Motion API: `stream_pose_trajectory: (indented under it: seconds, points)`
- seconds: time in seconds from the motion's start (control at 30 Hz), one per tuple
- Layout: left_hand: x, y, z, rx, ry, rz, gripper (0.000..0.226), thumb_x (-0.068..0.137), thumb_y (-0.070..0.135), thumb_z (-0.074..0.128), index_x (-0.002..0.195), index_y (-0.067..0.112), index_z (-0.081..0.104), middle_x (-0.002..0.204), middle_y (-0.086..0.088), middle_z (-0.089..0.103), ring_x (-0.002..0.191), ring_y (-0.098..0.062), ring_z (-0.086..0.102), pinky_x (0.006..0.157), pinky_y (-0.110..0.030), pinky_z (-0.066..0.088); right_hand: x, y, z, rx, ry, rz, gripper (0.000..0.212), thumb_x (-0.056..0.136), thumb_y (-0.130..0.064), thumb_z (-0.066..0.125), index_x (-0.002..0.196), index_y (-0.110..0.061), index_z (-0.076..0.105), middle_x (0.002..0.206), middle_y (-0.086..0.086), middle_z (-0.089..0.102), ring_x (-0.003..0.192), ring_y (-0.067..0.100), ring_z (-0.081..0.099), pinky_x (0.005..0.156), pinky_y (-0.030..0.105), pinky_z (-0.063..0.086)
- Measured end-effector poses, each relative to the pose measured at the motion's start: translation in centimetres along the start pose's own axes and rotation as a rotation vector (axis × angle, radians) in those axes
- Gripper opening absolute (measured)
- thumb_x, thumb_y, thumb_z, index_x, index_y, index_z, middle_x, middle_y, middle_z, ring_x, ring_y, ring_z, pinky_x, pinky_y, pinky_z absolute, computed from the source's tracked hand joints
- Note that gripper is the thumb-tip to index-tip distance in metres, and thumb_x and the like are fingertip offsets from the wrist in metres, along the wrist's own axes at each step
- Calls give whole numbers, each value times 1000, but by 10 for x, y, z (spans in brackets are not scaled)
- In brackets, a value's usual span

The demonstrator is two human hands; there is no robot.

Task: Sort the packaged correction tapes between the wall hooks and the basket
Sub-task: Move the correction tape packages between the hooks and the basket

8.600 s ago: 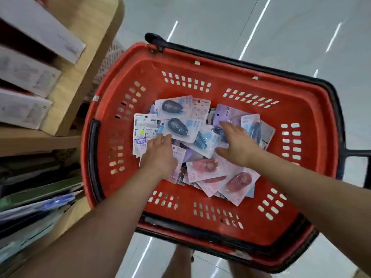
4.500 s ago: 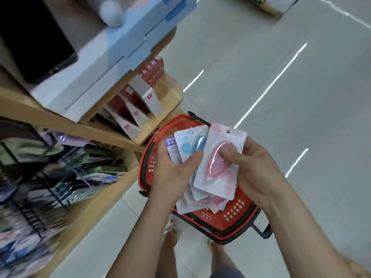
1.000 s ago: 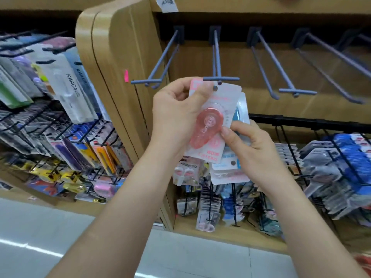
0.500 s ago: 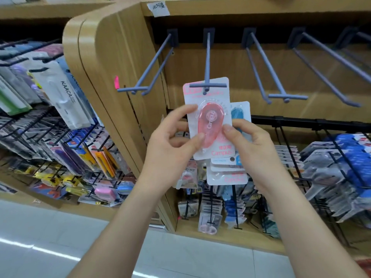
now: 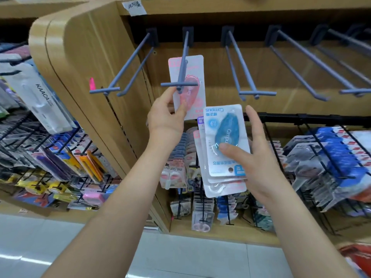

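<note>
A pink packaged correction tape (image 5: 190, 77) hangs on the second grey wall hook (image 5: 183, 63), slid partway back along it. My left hand (image 5: 166, 117) pinches the pack's lower left edge. My right hand (image 5: 253, 153) holds a fanned stack of packs, with a blue correction tape pack (image 5: 224, 141) upside down on top, thumb pressed on its front. A red corner at the bottom right (image 5: 357, 257) looks like the basket.
Several other grey hooks (image 5: 313, 59) along the wooden back panel carry nothing. Black wire racks full of stationery packs (image 5: 331, 157) sit below and on the left (image 5: 40, 137). A wooden end panel (image 5: 84, 63) juts out at the left.
The pink pack has slid further back on the hook. My right hand has let go of it and dropped lower right with the stack. My left hand still pinches its lower edge.
</note>
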State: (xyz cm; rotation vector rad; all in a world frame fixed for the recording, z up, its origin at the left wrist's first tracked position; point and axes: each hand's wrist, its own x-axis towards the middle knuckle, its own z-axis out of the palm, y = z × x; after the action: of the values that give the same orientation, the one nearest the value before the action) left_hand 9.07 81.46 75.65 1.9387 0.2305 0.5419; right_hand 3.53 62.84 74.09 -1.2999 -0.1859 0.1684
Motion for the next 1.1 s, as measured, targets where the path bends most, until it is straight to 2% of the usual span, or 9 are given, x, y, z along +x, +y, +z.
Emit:
stream_pose_trajectory:
  seconds: [0.1, 0.2, 0.3, 0.4, 0.5, 0.6, 0.7, 0.9, 1.1]
  points:
    - [-25, -2, -5, 91, 2, 48, 40, 96, 34, 60, 136, 32, 53, 124, 5, 51, 115, -12, 53, 103, -31, 46, 0, 2, -2, -33, -85, 20, 72, 73, -13, 82, 136, -33, 52, 121, -4, 71, 107, 20, 70, 77, 33, 58]
    - [-52, 11, -11, -29, -171, -9, 25, 95, 32, 63, 120, 29, 64, 112, 6, 61, 94, -1, 57, 81, -9, 47, -2, 4, -6, -83, -141, 21, 50, 75, -20, 77, 122, -32, 63, 113, -2, 74, 102, 20, 71, 77, 31, 57]
    - [-60, 21, -15, -251, -317, -147, 20, 88, 24, 72, 107, 19, 69, 97, 1, 73, 82, -7, 67, 67, -20, 54, -2, 5, -10, -49, -205, 60, 50, 74, -19, 78, 121, -28, 65, 112, 2, 73, 101, 22, 71, 76, 30, 57]
    - [-59, 22, -15, -330, -230, -229, 5, 92, 19, 68, 94, 15, 71, 85, 0, 75, 77, -14, 71, 64, -30, 58, -2, 5, -13, 47, -322, 125, 69, 64, -27, 91, 127, -21, 62, 117, 6, 71, 103, 23, 69, 77, 31, 57]
    - [-59, 19, -10, -387, -103, -265, 7, 96, 22, 63, 92, 18, 67, 94, -5, 74, 90, -23, 72, 77, -44, 60, -5, 6, -16, 64, -360, 167, 82, 58, -27, 94, 131, -18, 58, 116, 7, 70, 99, 22, 69, 75, 31, 57]
    - [-58, 19, -8, -487, 9, -308, 7, 99, 22, 57, 96, 17, 61, 97, -5, 73, 95, -22, 71, 84, -47, 59, -9, 6, -16, 35, -230, 181, 57, 74, -14, 81, 126, -23, 60, 110, 4, 73, 91, 19, 71, 69, 30, 56]
    - [-63, 21, -9, -591, 23, -320, 3, 99, 15, 57, 98, 14, 55, 97, -3, 73, 93, -20, 72, 73, -41, 61, -8, 8, -14, -37, -112, 156, 39, 88, -15, 71, 121, -34, 63, 116, 1, 71, 95, 18, 69, 75, 33, 56]
    - [-70, 10, -49, -465, -301, -212, 45, 85, -9, 65, 114, 24, 53, 100, -5, 75, 91, -33, 72, 69, -43, 61, -3, -7, -26, -384, -7, -18, 38, 94, -8, 61, 107, -44, 63, 101, -23, 64, 82, -8, 58, 77, 12, 45]
    - [-56, 24, -61, -65, -623, -70, 26, 66, 35, 81, 89, 26, 76, 82, 8, 75, 77, -9, 70, 69, -24, 56, 2, -29, -35, -592, -260, -85, 35, 89, -8, 70, 108, -37, 66, 106, -26, 69, 99, -8, 61, 88, 11, 45]
